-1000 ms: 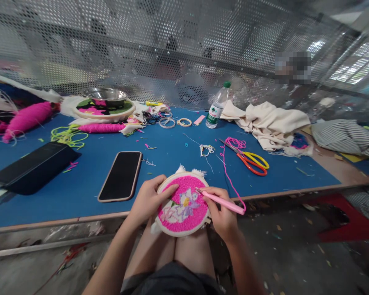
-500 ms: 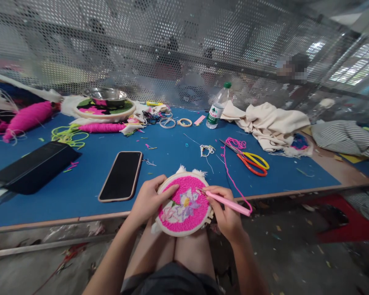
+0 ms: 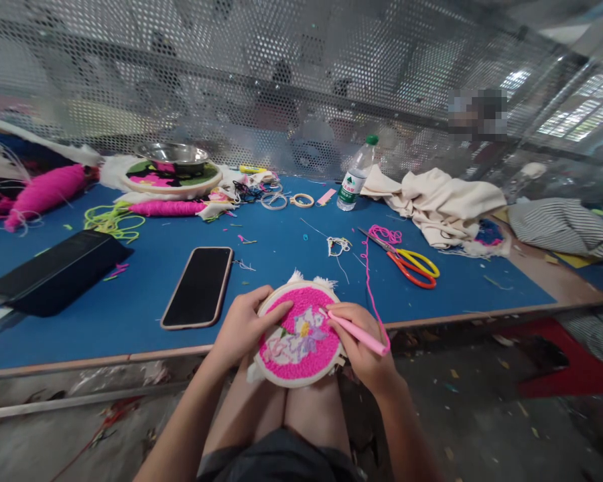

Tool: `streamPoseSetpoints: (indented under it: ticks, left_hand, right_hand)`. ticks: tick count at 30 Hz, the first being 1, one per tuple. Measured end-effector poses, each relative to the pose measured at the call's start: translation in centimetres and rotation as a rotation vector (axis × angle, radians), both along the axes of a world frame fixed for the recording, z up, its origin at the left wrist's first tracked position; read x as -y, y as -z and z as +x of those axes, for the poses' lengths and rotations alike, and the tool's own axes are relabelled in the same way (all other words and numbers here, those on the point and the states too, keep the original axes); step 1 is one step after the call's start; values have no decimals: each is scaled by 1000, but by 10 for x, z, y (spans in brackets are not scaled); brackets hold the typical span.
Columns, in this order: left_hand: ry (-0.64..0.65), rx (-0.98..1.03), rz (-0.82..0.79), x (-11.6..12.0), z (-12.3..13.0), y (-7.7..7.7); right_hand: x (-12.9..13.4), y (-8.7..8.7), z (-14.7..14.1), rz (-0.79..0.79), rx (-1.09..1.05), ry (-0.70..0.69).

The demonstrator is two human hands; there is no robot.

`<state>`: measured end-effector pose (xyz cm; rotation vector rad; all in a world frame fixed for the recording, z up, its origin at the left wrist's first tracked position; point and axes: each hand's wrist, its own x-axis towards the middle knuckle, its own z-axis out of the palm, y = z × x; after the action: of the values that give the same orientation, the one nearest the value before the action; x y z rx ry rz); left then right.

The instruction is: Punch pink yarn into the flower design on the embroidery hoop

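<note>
A round embroidery hoop (image 3: pixel 286 365) with a pink ground and a white and purple flower rests over my lap at the table's edge. My left hand (image 3: pixel 248 325) grips its left rim, thumb lying on the pink stitching. In my right hand (image 3: pixel 359 341) is a pink punch needle pen (image 3: pixel 360 333), its tip at the right part of the flower. Pink yarn (image 3: pixel 370 288) runs from the pen's back end up to a loose tangle on the table. Beside that tangle lie scissors (image 3: pixel 412 264) with red and yellow handles.
On the blue table (image 3: pixel 271 254) are a phone (image 3: pixel 197 288), a black box-like object (image 3: pixel 55 271), a bottle (image 3: pixel 354 177), cream cloth (image 3: pixel 442 201), a small empty hoop (image 3: pixel 302 200) and pink yarn bundles (image 3: pixel 50 194). A metal bowl (image 3: pixel 173 155) sits on a larger hoop at the back left.
My right hand and the pen have shifted left over the hoop. The pen's back end and the trailing yarn have moved left too. My left hand stays in place.
</note>
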<state>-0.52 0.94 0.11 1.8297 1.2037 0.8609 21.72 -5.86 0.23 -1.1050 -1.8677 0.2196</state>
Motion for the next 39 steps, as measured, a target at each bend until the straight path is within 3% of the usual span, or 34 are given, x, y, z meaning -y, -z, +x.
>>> streamPoseSetpoints:
  ticks: [4,8,16,23,29,33,37,39]
  left_hand:
    - [16,-13,12,1,-1,-1]
    - [29,-17,20,1,-1,-2]
    - [-20,-5,25,-1,4,2]
    - [-23,-32,20,0,3,0]
    - [-18,-44,16,0,3,-2]
    - [-9,-19,9,0,3,-1]
    - [25,-16,26,1,1,-1]
    - [25,-9,16,0,1,-1]
  right_hand:
    - [-9,-7,-11,-36,101,52]
    - [-20,-2,-19,-78,197,147]
    - [-6,18,-19,-11,-200,240]
    - [-5,18,-21,16,-286,295]
    - [-3,17,-17,0,-296,263]
    - [-7,14,-19,54,-159,253]
    - [-17,11,-26,21,91,360]
    - [-19,11,-28,8,102,383]
